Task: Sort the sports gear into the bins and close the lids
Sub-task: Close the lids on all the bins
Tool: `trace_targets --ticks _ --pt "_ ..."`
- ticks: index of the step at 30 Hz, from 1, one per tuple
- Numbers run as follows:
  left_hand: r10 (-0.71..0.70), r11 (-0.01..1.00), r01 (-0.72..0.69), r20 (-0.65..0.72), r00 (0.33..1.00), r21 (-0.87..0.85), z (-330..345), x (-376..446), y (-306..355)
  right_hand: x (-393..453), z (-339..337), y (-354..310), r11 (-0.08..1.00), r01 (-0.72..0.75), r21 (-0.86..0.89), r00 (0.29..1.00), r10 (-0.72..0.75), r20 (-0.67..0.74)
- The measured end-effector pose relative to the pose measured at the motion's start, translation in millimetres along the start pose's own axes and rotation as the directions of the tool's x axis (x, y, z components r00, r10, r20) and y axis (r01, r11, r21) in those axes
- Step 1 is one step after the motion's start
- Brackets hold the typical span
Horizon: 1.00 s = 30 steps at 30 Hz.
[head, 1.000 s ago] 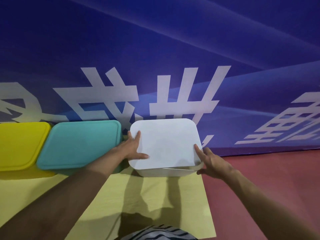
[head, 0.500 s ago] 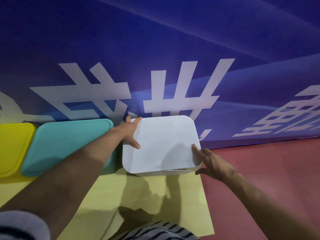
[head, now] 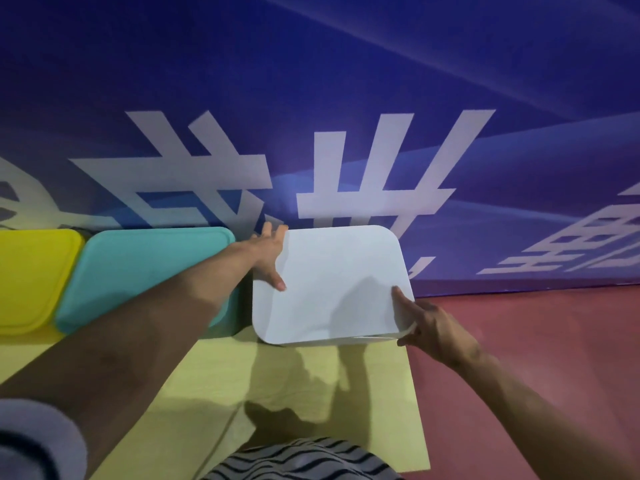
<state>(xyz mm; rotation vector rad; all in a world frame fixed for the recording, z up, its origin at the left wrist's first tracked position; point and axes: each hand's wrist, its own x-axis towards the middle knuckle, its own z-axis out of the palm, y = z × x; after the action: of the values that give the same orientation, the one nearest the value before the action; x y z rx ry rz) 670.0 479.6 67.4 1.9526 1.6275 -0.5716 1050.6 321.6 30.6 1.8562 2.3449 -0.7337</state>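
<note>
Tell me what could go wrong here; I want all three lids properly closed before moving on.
The white lid sits skewed on the white bin, with a gap at the near right corner; pressing now may leave it unseated. The right hand holds that corner, so its fingers could get pinched. The left hand pushes beside the teal lid and might nudge that bin.

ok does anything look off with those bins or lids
Yes: the white lid sits crooked on its bin, with a gap at the front right corner near the right hand. The left hand rests on its far left edge. The teal lid and yellow lid look flat.
</note>
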Motion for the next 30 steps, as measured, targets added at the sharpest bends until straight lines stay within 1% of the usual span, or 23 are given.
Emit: trace_targets --ticks 4,12,19,22,26,30 --pt "-0.019 1.0 0.018 -0.012 1.0 -0.008 6.2 0.2 -0.5 -4.6 6.4 0.8 1.0 0.018 0.024 0.999 -0.017 -0.038" --pt "0.029 1.0 -0.029 -0.02 0.999 -0.012 5.9 8.3 -1.0 -6.0 5.3 -0.9 0.999 -0.008 0.04 0.998 0.01 -0.054" --pt "0.032 0.999 -0.032 -0.016 0.999 -0.003 7.8 12.6 0.7 -5.2 -0.1 1.7 0.996 0.039 -0.085 0.996 -0.046 -0.077" --pt "0.035 0.999 -0.035 -0.013 0.999 0.004 9.5 13.1 0.9 -7.2 6.6 3.7 0.996 0.057 -0.074 0.991 -0.065 -0.115" --pt "0.036 0.998 -0.036 -0.001 0.999 0.054 8.8 11.7 6.5 -7.9 9.1 3.7 0.996 0.077 -0.05 0.984 -0.084 -0.155" --pt "0.033 0.998 -0.032 -0.001 0.999 0.062 8.9 12.7 7.6 -9.6 15.5 3.5 0.997 0.081 -0.015 0.984 -0.082 -0.158"
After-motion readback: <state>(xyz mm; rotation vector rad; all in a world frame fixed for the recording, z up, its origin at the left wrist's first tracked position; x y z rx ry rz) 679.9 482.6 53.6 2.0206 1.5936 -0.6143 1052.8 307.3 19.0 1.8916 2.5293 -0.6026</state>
